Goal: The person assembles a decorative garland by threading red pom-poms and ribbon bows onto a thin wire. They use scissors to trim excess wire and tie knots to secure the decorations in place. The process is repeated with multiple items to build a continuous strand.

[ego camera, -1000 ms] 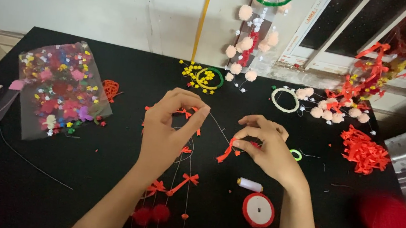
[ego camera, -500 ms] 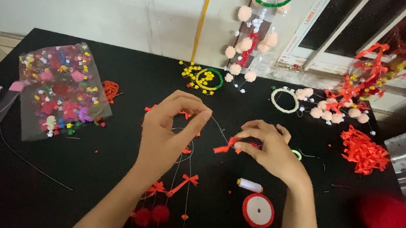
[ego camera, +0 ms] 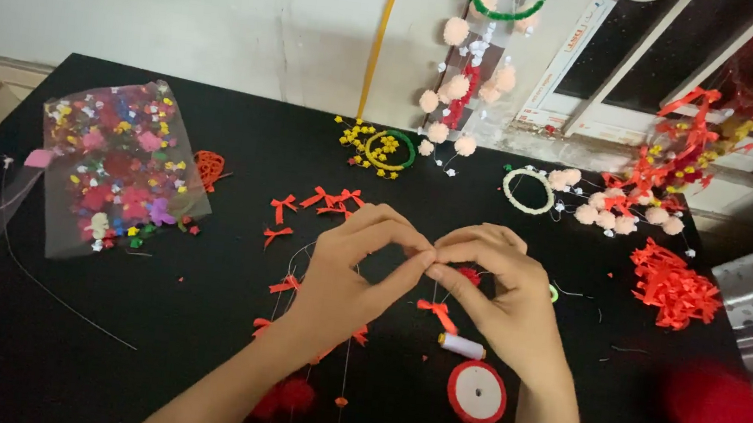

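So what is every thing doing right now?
Left hand: fingertips pinched on thin thread.
Right hand: pinched against the left, bow hanging below.
Red bow: dangling on thread.
Spool: lying on its side.
Tape roll: flat.
Bag: flat, full of bits.

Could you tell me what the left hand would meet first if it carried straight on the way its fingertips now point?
The left hand points right, toward the right hand. Their fingertips already meet or nearly meet over the black table, so it would most likely meet the right hand's fingertips first.

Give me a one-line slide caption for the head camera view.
Left hand and right hand pinch thin thread above a red ribbon bow on a black table.
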